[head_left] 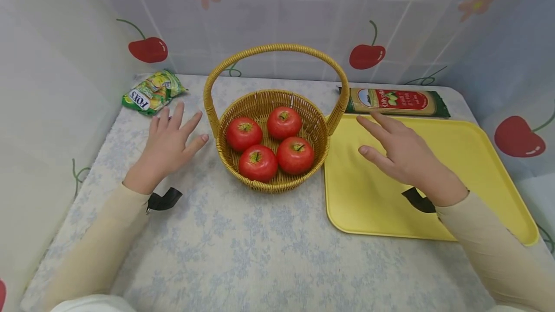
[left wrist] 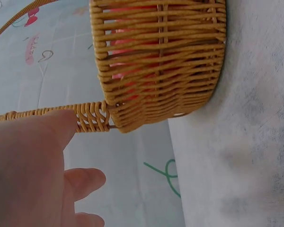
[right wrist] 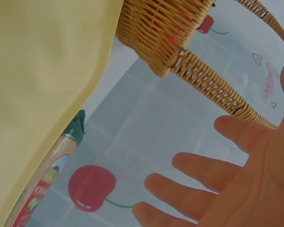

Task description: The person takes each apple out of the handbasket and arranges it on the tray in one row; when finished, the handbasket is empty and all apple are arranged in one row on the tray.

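Note:
A round wicker basket (head_left: 272,188) with a tall arched handle (head_left: 277,48) stands at the middle of the table. Inside lie several red apples (head_left: 258,163). My left hand (head_left: 169,141) hovers left of the basket with fingers spread, holding nothing; in the left wrist view its thumb (left wrist: 61,124) overlaps the foot of the handle. To the basket's right, my right hand (head_left: 403,150) is held over a yellow tray (head_left: 364,206), fingers extended and nothing in them. The right wrist view shows the basket's side (right wrist: 156,28) beyond those fingers.
A green FOX'S candy bag (head_left: 153,93) lies at the back left, just beyond the left fingertips. Behind the tray, a long pack of pasta (head_left: 394,101) lies along the back wall. Cherry-printed walls border the cloth-covered table (head_left: 260,254) at the back and sides.

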{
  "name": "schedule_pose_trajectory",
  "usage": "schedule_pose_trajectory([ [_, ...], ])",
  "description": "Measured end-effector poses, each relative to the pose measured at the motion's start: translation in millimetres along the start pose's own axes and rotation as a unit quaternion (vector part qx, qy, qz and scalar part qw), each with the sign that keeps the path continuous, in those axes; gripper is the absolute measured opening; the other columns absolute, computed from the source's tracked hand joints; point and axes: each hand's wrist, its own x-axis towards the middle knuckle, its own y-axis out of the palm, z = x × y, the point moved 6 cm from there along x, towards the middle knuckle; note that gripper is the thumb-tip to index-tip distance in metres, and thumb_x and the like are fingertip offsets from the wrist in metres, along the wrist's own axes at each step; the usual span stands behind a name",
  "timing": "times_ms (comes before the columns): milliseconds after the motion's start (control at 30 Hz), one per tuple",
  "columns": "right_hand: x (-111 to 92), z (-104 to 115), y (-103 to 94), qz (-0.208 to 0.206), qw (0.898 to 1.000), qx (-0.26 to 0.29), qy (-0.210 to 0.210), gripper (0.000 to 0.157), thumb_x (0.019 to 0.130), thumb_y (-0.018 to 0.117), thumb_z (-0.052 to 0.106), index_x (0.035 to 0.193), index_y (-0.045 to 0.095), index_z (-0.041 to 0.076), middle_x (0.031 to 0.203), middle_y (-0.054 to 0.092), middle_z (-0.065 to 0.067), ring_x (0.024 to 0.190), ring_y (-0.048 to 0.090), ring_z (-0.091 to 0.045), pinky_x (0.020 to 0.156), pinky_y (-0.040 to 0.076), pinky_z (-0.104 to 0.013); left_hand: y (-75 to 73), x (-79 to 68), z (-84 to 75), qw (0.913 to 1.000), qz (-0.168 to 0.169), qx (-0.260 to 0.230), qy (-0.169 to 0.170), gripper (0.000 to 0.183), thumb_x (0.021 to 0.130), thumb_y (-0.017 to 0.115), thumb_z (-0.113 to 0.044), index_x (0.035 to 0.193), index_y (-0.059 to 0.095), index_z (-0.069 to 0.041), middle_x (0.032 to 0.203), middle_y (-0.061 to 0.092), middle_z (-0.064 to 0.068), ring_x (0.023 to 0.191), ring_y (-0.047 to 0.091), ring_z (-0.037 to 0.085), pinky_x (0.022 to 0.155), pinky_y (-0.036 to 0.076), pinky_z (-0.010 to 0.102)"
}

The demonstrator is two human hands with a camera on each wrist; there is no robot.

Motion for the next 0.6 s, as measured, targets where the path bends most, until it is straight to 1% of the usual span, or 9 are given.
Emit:
schedule_pose_trajectory([
  [100, -0.1, 5.3, 1.0, -0.011, 1.0, 0.004, -0.017, 0.062, 0.101, 0.061, 0.038, 0.155, 0.043, 0.013, 0.161, 0.037, -0.024, 0.139, 0.045, -0.05, 0.104, 0.04, -0.068, 0.5, -4.6, -4.0, 1.0, -0.002, 0.0, 0.006, 0.071, 0.105, 0.043, -0.054, 0.162, 0.027, -0.014, 0.169, 0.0, 0.029, 0.153, -0.004, 0.059, 0.118, -0.002, 0.074],
  [233, 1.3, 12.6, 1.9, -0.024, 0.999, 0.006, -0.038, 0.06, 0.098, 0.065, 0.034, 0.151, 0.049, 0.012, 0.157, 0.044, -0.023, 0.137, 0.048, -0.047, 0.107, 0.041, -0.065, 2.1, -11.3, -9.2, 0.9999, 0.001, 0.001, 0.012, 0.07, 0.105, 0.046, -0.053, 0.161, 0.029, -0.014, 0.17, 0.001, 0.028, 0.153, -0.004, 0.059, 0.118, -0.002, 0.074],
  [467, 6.0, 30.6, 2.4, -0.061, 0.993, 0.015, -0.104, 0.05, 0.099, 0.066, 0.034, 0.141, 0.06, 0.008, 0.142, 0.058, -0.024, 0.128, 0.057, -0.043, 0.102, 0.046, -0.062, 4.4, -23.2, -16.9, 0.9996, 0.01, 0.012, 0.022, 0.068, 0.105, 0.047, -0.051, 0.16, 0.033, -0.014, 0.17, 0.004, 0.027, 0.154, -0.003, 0.058, 0.117, 0.001, 0.075],
  [600, 10.1, 38.6, 4.5, -0.065, 0.989, 0.022, -0.129, 0.047, 0.098, 0.066, 0.035, 0.137, 0.063, 0.009, 0.138, 0.062, -0.022, 0.125, 0.06, -0.041, 0.1, 0.049, -0.06, 5.3, -29.3, -22.5, 0.9992, 0.01, 0.022, 0.031, 0.066, 0.106, 0.046, -0.052, 0.159, 0.035, -0.014, 0.169, 0.007, 0.028, 0.153, 0.0, 0.058, 0.117, 0.004, 0.076],
])
